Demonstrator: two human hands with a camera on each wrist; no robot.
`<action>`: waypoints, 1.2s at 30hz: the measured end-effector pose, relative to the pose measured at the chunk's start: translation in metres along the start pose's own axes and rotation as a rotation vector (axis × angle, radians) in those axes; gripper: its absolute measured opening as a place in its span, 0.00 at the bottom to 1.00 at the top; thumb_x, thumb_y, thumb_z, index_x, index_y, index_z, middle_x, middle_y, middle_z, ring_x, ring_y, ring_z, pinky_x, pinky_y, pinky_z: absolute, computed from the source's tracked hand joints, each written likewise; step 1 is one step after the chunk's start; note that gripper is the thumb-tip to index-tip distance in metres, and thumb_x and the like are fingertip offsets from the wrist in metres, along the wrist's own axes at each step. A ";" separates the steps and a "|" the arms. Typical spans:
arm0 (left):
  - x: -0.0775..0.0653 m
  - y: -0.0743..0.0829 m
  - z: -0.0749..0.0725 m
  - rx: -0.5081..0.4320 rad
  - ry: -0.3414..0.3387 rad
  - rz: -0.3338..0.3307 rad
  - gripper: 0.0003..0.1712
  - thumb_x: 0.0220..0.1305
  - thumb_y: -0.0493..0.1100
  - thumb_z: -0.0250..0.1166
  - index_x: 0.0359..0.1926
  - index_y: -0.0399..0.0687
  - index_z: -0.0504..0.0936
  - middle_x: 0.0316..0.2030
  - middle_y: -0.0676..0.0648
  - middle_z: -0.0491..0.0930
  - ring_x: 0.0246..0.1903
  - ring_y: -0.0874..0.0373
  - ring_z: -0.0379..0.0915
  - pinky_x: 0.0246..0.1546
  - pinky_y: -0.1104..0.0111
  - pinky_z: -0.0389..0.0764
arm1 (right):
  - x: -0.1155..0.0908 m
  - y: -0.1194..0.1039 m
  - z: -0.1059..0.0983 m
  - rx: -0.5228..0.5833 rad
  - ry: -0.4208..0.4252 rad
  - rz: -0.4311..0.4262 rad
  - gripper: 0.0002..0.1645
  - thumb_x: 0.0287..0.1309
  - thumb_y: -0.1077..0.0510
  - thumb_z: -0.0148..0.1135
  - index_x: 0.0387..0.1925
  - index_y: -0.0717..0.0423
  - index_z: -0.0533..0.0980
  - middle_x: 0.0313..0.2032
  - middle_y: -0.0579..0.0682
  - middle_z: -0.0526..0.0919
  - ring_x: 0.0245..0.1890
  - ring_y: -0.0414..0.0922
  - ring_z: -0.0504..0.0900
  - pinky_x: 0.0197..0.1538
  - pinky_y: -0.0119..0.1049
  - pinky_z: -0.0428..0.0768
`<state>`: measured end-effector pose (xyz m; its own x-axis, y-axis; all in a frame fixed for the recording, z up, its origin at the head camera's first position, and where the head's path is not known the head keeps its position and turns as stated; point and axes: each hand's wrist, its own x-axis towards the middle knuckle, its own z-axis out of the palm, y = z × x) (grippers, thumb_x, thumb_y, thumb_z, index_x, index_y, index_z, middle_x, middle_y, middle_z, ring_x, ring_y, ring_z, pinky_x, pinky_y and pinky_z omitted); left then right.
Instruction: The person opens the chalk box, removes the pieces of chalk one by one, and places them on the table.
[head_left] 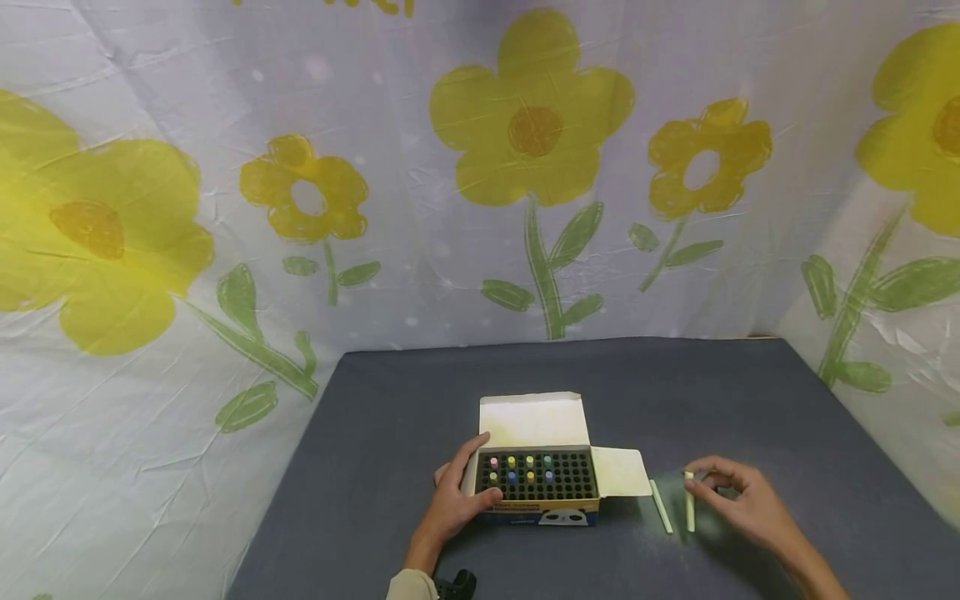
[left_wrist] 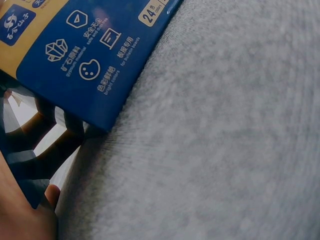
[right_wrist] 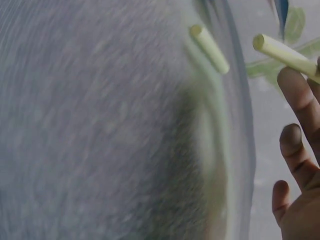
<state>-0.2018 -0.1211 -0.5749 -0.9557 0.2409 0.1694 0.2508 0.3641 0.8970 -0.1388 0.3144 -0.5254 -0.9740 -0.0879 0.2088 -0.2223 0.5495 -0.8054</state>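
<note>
On the table stands an open chalk box [head_left: 538, 505], blue and yellow with a panda face, its tray holding two short rows of coloured chalks among dark holes. My left hand [head_left: 448, 506] grips the box's left end, thumb at the front rim and a finger reaching toward the raised lid. In the left wrist view the printed side of the box [left_wrist: 95, 65] shows beside the fingers. To the right of the box, my right hand [head_left: 741, 497] pinches a pale yellow-green chalk stick [head_left: 690, 508] near its upper end. Another pale chalk stick [head_left: 662, 507] lies left of it.
The box's white lid [head_left: 534, 421] stands up at the back, and a side flap [head_left: 621, 472] folds out to the right. A dark grey cloth covers the table [head_left: 420, 392]. A flower-printed curtain [head_left: 405, 250] surrounds it at the back and sides.
</note>
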 end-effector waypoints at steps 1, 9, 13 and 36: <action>0.000 0.000 0.000 0.001 0.000 0.000 0.47 0.54 0.58 0.77 0.73 0.79 0.66 0.74 0.48 0.66 0.65 0.41 0.52 0.55 0.41 0.60 | 0.000 0.003 0.000 0.014 -0.018 -0.003 0.11 0.66 0.61 0.67 0.47 0.62 0.82 0.26 0.43 0.86 0.28 0.40 0.85 0.36 0.34 0.77; 0.000 0.000 -0.001 0.010 -0.003 0.005 0.46 0.55 0.59 0.76 0.73 0.81 0.65 0.74 0.48 0.67 0.64 0.41 0.53 0.55 0.41 0.60 | 0.007 0.019 0.001 0.043 -0.158 0.010 0.12 0.69 0.58 0.64 0.48 0.62 0.81 0.26 0.44 0.88 0.29 0.39 0.85 0.36 0.33 0.78; 0.000 0.000 -0.001 0.013 -0.004 0.003 0.46 0.55 0.59 0.76 0.73 0.81 0.65 0.74 0.48 0.66 0.64 0.42 0.53 0.55 0.41 0.60 | 0.012 0.022 0.003 0.054 -0.226 0.032 0.15 0.71 0.56 0.62 0.50 0.63 0.80 0.28 0.46 0.88 0.29 0.39 0.85 0.37 0.34 0.79; 0.000 0.000 0.000 0.009 -0.004 0.010 0.46 0.55 0.58 0.76 0.73 0.80 0.66 0.74 0.48 0.66 0.66 0.40 0.52 0.57 0.38 0.59 | 0.025 0.017 0.019 -0.063 -0.232 0.152 0.16 0.66 0.54 0.67 0.46 0.63 0.83 0.26 0.47 0.82 0.22 0.34 0.74 0.28 0.32 0.74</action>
<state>-0.2017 -0.1214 -0.5747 -0.9526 0.2479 0.1765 0.2615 0.3701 0.8914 -0.1672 0.3059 -0.5441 -0.9815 -0.1845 -0.0506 -0.0765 0.6209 -0.7801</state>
